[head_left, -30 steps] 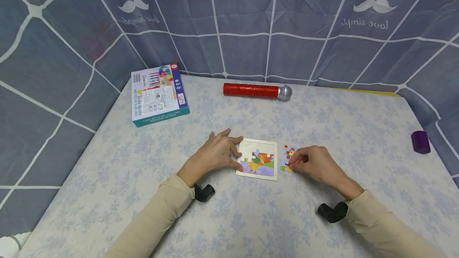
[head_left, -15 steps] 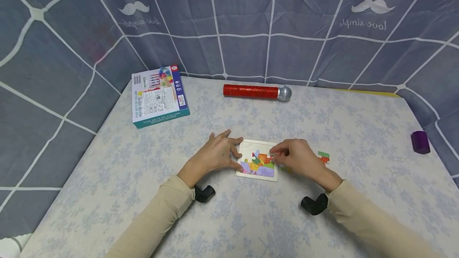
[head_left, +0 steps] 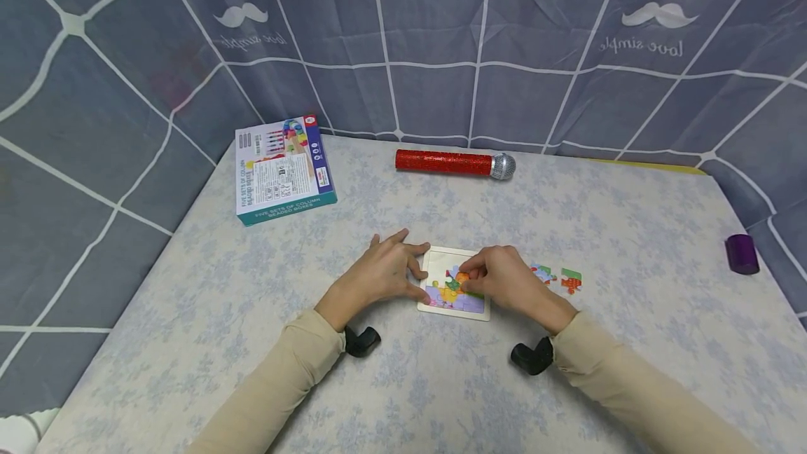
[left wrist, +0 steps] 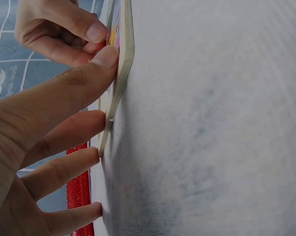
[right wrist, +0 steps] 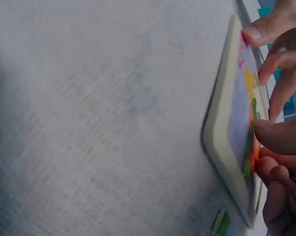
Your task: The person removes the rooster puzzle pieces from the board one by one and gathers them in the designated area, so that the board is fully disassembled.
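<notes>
A square wooden jigsaw puzzle board (head_left: pixel 452 313) lies on the table, partly filled with colorful pieces; its upper part shows bare wood. My left hand (head_left: pixel 381 268) has its fingers spread at the board's left side. In the left wrist view, the left thumb (left wrist: pixel 106 56) presses the board's edge while two fingertips touch lower along it. My right hand (head_left: pixel 507 282) is over the board's right half, thumb and fingers pinching a puzzle piece mostly hidden by them. In the right wrist view, the right thumb (right wrist: pixel 273 130) and fingers meet close at the orange part of the picture.
Loose puzzle pieces (head_left: pixel 571 280) lie right of the right hand. A red microphone (head_left: pixel 444 162) lies at the back, with a beaded-toy box (head_left: pixel 284 172) at back left. A purple cylinder (head_left: pixel 742 254) is near the right edge. A grey-blue patterned curtain (head_left: pixel 435 26) hangs behind.
My right hand has moved left from the loose pieces onto the board, uncovering loose pieces on the right. My left hand has stayed at the board's left edge.
</notes>
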Demonstrator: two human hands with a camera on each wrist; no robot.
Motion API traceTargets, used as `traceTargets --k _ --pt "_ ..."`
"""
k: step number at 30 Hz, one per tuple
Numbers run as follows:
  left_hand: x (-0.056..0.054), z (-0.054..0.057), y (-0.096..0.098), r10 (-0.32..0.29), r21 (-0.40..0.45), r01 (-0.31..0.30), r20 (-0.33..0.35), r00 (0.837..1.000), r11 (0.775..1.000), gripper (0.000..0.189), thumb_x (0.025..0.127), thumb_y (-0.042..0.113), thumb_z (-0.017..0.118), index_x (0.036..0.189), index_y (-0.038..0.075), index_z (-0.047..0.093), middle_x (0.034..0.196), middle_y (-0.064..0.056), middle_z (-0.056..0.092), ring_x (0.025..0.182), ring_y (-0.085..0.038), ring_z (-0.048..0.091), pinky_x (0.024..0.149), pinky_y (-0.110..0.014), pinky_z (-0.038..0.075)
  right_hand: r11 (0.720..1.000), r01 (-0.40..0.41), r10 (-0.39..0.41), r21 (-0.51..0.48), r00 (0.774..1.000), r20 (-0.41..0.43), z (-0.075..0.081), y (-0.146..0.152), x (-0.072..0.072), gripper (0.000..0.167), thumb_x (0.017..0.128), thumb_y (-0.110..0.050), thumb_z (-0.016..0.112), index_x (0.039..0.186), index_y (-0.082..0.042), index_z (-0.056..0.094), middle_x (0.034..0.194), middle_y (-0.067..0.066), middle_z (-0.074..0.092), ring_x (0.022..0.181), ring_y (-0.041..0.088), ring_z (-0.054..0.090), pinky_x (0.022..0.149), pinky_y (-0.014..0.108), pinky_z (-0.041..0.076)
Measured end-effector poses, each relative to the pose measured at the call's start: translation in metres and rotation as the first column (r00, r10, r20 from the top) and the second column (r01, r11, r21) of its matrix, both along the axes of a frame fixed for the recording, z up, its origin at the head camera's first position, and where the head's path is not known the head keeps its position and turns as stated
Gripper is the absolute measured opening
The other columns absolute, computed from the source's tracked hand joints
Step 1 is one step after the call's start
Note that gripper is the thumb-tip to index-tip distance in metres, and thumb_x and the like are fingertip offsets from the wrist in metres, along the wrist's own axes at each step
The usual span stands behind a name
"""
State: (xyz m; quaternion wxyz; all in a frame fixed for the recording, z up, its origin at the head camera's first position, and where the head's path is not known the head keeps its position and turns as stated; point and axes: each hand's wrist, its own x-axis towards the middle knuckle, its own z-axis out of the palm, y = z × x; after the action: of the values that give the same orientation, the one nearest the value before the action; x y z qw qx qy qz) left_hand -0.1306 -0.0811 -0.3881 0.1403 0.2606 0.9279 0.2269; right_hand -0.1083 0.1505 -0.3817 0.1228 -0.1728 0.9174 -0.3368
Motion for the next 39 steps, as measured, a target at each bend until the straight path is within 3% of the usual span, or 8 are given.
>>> traceTargets --k 15,21,30,39 --pt "0.000 0.000 0.001 0.009 0.001 -0.009 0.000 1.000 1.000 0.039 0.062 0.044 0.091 0.091 0.019 0.082 0.143 0.007 0.052 0.147 -0.031 0.023 0.109 -0.072 0.011 1.000 0.019 -0.019 0.019 1.000 -0.013 0.000 -0.003 -0.001 0.015 0.077 -0.003 0.081 0.089 -0.005 0.073 0.072 -0.004 0.063 0.067 0.008 0.057 0.062 0.025 0.049" --pt "0.000 0.000 0.001 0.006 -0.005 -0.006 0.000 1.000 1.000 0.039 0.062 0.043 0.091 0.091 0.019 0.082 0.143 0.007 0.052 0.147 -0.032 0.023 0.109 -0.072 0.011 0.997 0.048 -0.048 -0.057 0.999 0.013 0.002 0.000 0.000 0.008 0.081 -0.006 0.079 0.084 -0.010 0.072 0.073 -0.005 0.066 0.067 0.009 0.061 0.061 0.026 0.051" --pt "0.000 0.001 0.002 0.003 -0.003 -0.003 0.003 1.000 1.000 0.040 0.062 0.043 0.092 0.092 0.018 0.082 0.143 0.007 0.052 0.147 -0.033 0.023 0.109 -0.072 0.010 0.975 0.137 -0.109 -0.177 0.981 0.159 0.002 0.012 0.000 0.005 0.085 -0.018 0.077 0.085 -0.013 0.075 0.079 -0.002 0.074 0.072 0.016 0.069 0.062 0.029 0.052" --pt "0.001 0.001 0.001 0.005 0.010 -0.005 0.003 1.000 1.000 0.039 0.061 0.041 0.092 0.090 0.017 0.082 0.143 0.006 0.053 0.147 -0.033 0.023 0.109 -0.072 0.009 0.954 0.224 -0.166 -0.198 0.948 0.270 0.004 0.048 0.007 0.015 0.085 -0.021 0.077 0.092 -0.008 0.074 0.079 0.006 0.073 0.070 0.023 0.065 0.064 0.032 0.052"
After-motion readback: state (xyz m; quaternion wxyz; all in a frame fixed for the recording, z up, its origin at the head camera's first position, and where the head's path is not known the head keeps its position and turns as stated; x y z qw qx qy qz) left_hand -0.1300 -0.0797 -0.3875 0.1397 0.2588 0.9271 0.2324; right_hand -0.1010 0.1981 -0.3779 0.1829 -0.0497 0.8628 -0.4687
